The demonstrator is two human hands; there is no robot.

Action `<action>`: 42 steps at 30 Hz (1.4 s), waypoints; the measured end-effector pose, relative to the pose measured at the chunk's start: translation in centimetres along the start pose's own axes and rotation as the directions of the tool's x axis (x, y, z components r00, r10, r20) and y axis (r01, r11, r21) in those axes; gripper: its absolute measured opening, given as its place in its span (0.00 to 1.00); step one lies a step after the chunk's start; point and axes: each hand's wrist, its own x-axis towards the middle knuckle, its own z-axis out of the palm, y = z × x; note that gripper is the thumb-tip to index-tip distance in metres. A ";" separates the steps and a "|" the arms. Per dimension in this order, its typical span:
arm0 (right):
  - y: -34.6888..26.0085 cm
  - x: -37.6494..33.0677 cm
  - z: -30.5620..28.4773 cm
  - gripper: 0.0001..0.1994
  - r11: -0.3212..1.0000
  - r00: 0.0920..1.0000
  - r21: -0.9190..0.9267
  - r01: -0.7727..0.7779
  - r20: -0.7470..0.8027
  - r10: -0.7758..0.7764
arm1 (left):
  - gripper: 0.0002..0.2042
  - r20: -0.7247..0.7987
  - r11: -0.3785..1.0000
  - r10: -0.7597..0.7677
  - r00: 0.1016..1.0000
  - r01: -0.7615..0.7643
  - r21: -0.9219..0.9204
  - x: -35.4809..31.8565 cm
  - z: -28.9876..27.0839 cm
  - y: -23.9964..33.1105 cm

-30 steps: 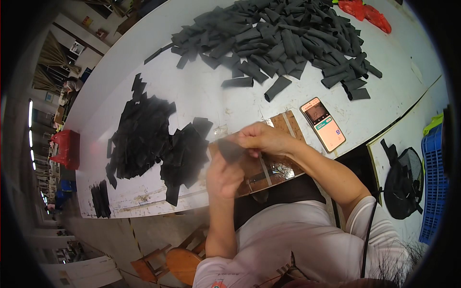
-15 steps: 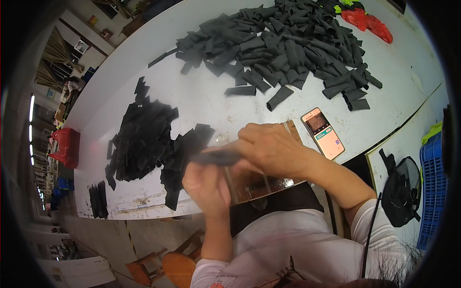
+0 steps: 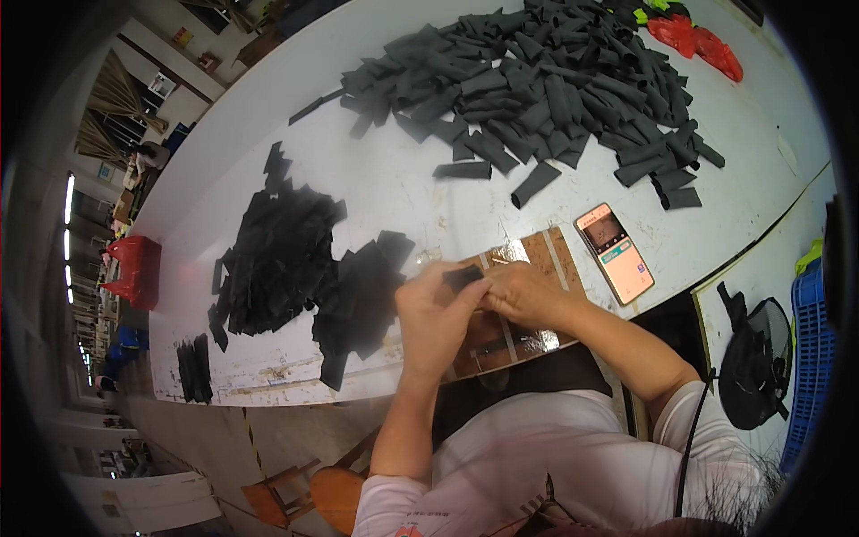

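Observation:
My left hand [image 3: 431,315] grips a small black fabric piece [image 3: 462,278] between thumb and fingers. Right beside it, my right hand [image 3: 528,297] is closed with its fingertips against the near edge of that piece. A short, thin, pale stick end [image 3: 499,261] shows at the right hand's knuckles; whatever else these fingers hold is hidden. Both hands are over a brown board [image 3: 548,253] with strips of clear tape, at the table's near edge. Flat black fabric pieces lie in a heap [image 3: 282,259], with a smaller group [image 3: 362,295] next to my left hand.
Dark grey rolled fabric tubes [image 3: 546,98] are piled across the far table. A lit phone [image 3: 615,255] lies right of the board. Red plastic [image 3: 693,45] rests at the far right. A black mesh bag [image 3: 757,367] and blue crate [image 3: 810,349] stand at right; a stool [image 3: 335,497] is below.
My hands have come down over the board, and the black piece, blurred before, is now steady between my left fingers. The whole view has shifted slightly.

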 end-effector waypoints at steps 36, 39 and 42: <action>-3.0 5.7 -6.1 0.19 0.876 0.840 0.360 -0.321 -0.320 0.439 | 0.17 -0.507 0.441 0.306 0.806 0.352 0.825 0.9 -7.5 -13.9; -3.6 0.7 -2.9 0.15 0.803 0.854 0.435 -0.408 -0.128 0.503 | 0.14 -0.591 0.257 0.047 0.805 0.562 0.786 1.7 -9.1 -15.9; -5.5 -1.7 -1.0 0.13 0.782 0.839 0.358 -0.510 0.007 0.544 | 0.08 -0.623 0.594 -0.013 0.782 0.507 0.624 1.3 -10.5 -16.4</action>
